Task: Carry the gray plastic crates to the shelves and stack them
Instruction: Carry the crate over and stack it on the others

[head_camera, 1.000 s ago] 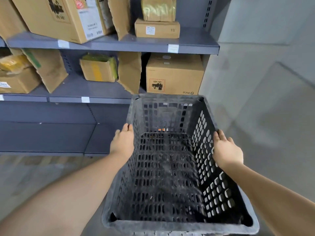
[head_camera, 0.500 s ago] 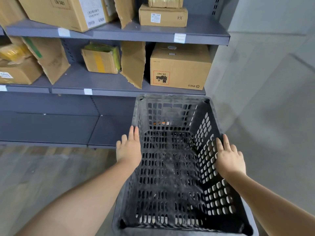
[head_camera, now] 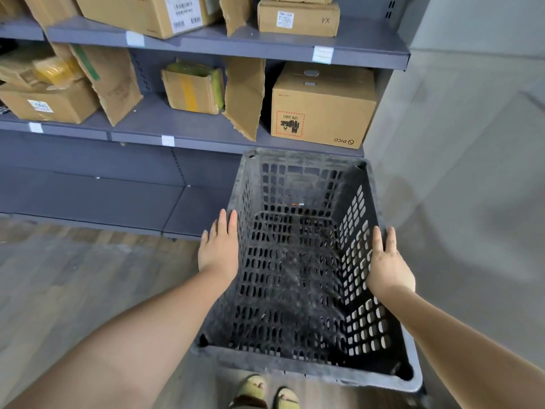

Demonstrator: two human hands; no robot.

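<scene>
Gray perforated plastic crate (head_camera: pixel 295 276) held between both hands, in front of gray metal shelving (head_camera: pixel 206 134), far end at lowest shelf level. Left hand (head_camera: pixel 218 249) flat against left wall, fingers (head_camera: pixel 228 222) straight, together. Right hand (head_camera: pixel 387 261) flat on right rim, fingers straight. Crate interior bare. Cardboard box (head_camera: pixel 321 107) marked UN 3481 on shelf just above. Sandalled feet (head_camera: pixel 265 392) below crate.

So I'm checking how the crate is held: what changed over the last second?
Both hands loosened: the left hand and right hand went from fingers curled over the side rims to straight fingers pressed flat against the gray crate. The shelves slid down in view and feet came into sight below, so the head tipped down. The crate remains between the hands, still empty, in front of the shelves.
</scene>
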